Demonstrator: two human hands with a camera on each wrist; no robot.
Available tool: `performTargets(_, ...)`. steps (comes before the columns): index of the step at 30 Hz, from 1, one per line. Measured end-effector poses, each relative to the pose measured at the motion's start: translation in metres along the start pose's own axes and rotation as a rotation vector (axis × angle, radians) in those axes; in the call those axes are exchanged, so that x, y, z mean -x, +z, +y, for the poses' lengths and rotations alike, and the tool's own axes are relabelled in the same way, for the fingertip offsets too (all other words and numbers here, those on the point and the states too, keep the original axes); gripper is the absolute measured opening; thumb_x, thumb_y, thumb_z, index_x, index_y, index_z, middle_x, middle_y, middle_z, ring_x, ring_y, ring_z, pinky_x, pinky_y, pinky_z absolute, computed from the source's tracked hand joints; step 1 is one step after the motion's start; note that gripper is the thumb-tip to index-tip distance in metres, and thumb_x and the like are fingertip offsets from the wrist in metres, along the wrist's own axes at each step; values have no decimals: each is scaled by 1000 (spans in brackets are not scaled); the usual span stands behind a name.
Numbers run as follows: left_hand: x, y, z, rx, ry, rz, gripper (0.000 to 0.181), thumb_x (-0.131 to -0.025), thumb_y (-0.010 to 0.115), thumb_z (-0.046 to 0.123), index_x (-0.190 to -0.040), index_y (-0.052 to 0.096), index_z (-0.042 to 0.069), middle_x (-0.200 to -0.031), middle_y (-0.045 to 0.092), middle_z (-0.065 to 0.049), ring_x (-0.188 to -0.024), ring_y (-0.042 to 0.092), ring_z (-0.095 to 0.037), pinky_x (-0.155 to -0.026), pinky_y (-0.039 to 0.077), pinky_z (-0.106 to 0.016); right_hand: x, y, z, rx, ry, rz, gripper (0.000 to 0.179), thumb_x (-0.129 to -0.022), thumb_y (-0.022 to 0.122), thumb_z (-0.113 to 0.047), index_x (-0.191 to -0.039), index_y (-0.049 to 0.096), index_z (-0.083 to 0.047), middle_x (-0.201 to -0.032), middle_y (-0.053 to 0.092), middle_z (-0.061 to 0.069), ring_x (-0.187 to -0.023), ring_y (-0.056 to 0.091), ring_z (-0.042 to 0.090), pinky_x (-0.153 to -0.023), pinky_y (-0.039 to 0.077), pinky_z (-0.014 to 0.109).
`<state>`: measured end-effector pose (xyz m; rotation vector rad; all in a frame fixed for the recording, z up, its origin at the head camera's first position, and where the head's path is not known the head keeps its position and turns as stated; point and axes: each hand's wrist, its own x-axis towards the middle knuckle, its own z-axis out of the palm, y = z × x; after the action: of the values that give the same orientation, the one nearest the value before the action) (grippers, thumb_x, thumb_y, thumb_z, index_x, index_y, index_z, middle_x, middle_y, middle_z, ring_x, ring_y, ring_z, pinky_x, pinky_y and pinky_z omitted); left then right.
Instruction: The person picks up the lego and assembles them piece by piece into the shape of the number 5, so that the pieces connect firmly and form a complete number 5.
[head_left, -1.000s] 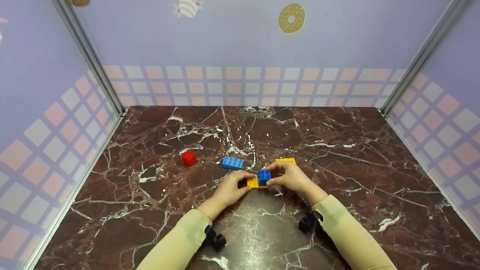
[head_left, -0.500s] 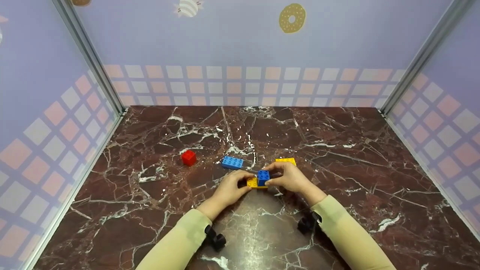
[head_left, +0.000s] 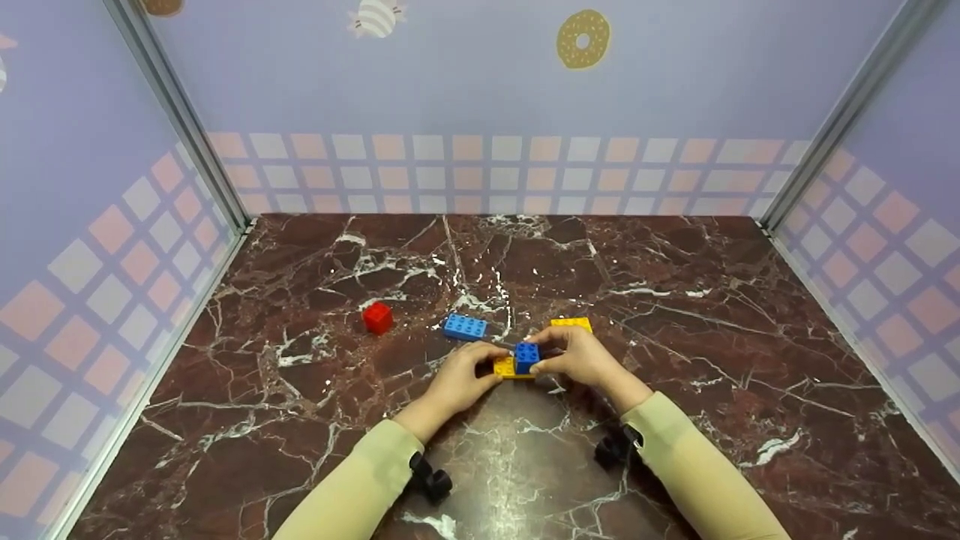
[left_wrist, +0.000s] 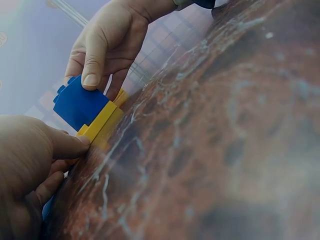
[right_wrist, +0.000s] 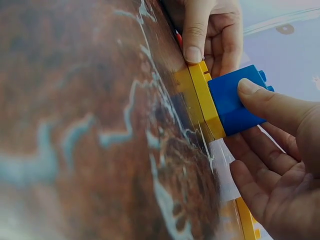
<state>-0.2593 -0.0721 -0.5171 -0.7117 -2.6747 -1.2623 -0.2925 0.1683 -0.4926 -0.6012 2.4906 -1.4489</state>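
A dark blue brick (head_left: 526,358) with studs on top stands upright on a flat yellow brick (head_left: 504,367) on the marbled table. My right hand (head_left: 589,361) pinches the blue brick, its thumb on the near face in the right wrist view. From the other side, my left hand (head_left: 459,376) holds the left end of the yellow brick between thumb and fingers. The blue brick (right_wrist: 231,100) sits over the right part of the yellow brick (right_wrist: 201,92), its underside right at the yellow top. In the head view, the left end's studs still show.
Behind the hands lie a light blue brick (head_left: 465,327) and another yellow brick (head_left: 571,324), partly hidden by the right hand. A red cube-shaped block (head_left: 377,318) lies farther left. Patterned walls (head_left: 495,90) enclose the table (head_left: 675,262) at the back and sides.
My right hand has shifted the blue brick slightly left along the yellow brick within the last second. The left hand keeps its place.
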Motion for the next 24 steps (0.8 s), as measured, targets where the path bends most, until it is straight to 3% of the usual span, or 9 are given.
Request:
performTargets(14,2,-1,2,-5,-15,-9,36,-87,78,8,-123,72,5,-127,72,-13,-122,64,-34,-112,47,-54,-1,2,0,72,-1,7,36,-79,87,-8,-112,75,-2,-115,75,18,-104,73,26,-86,56,23)
performTargets(18,2,-2,3,-2,-6,-9,36,-87,78,8,-123,72,4,-126,72,-13,-122,64,-34,-112,47,-53,-1,1,1,54,4,8,36,-79,86,-7,-112,74,-1,-114,75,18,-101,73,24,-81,56,20)
performTargets(24,2,-2,2,11,-5,-11,36,-88,77,7,-123,71,4,-127,71,-14,-123,64,-35,-113,47,-53,0,2,2,-1,3,5,36,-80,85,-3,-114,73,3,-115,74,22,-105,73,30,-82,57,18)
